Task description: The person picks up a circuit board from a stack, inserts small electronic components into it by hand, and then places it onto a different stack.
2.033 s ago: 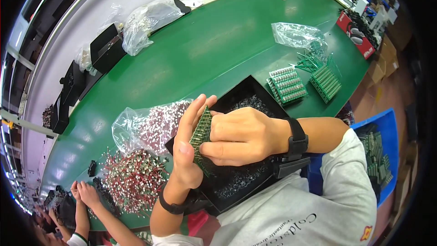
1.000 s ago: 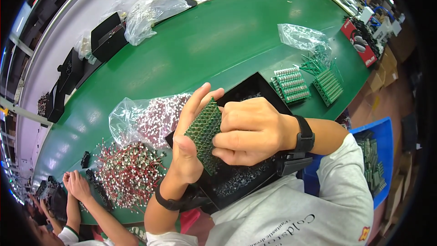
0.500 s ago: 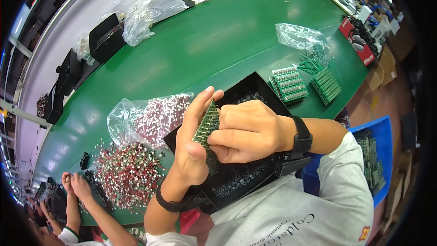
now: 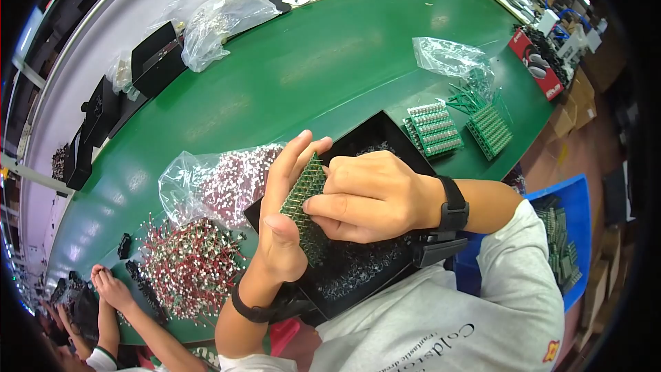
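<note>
Green and covered in rows of small metallic parts, a circuit board (image 4: pixel 303 184) is held tilted above the black tray (image 4: pixel 394 132), gripped between the thumb and extended fingers of the left hand (image 4: pixel 279 248). Its face has been turned slightly more into view than half a second ago, so work on it seems unfinished. Curled fingers of the right hand (image 4: pixel 375 196) are pressed against it; whether anything is pinched cannot be told.

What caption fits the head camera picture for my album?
The left hand holds a green board, right hand against it, above a black tray of small parts.
</note>
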A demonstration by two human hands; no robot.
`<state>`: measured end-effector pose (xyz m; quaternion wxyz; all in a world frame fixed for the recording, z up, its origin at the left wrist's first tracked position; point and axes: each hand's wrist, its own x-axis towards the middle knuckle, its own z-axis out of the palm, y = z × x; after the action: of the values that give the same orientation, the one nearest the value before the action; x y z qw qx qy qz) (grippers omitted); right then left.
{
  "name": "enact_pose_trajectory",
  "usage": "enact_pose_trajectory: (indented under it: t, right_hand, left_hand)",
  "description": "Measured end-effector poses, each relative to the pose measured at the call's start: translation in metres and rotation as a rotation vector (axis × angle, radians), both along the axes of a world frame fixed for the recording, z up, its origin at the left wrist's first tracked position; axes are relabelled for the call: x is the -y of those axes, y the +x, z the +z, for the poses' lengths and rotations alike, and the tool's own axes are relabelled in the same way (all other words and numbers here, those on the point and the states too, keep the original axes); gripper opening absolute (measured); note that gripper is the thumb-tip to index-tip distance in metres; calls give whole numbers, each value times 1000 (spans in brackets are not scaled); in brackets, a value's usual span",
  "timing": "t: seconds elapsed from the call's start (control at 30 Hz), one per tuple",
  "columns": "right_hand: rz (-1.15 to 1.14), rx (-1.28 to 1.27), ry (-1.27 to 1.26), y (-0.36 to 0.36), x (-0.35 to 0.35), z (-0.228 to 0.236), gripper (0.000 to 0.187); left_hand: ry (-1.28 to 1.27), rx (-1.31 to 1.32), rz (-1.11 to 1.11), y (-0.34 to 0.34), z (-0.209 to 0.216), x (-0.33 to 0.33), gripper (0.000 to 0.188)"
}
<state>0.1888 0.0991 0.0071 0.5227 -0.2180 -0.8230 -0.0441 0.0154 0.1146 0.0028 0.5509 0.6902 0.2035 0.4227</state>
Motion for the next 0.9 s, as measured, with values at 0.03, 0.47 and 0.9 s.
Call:
enact_pose_trajectory:
  t: [0.03,0.47,0.9]
  right_hand:
    - [-7,9,7,0,0,0,23]
    - [-42,-18,-10,0,0,3,21]
    - [-17,11,22,4,0,1,23]
  left_hand:
    - [0,0,1,-1,-1,-1,108]
    - [-2,12,-2,-1,0,-1,107]
    - [-8,-4,1,-1,0,-1,108]
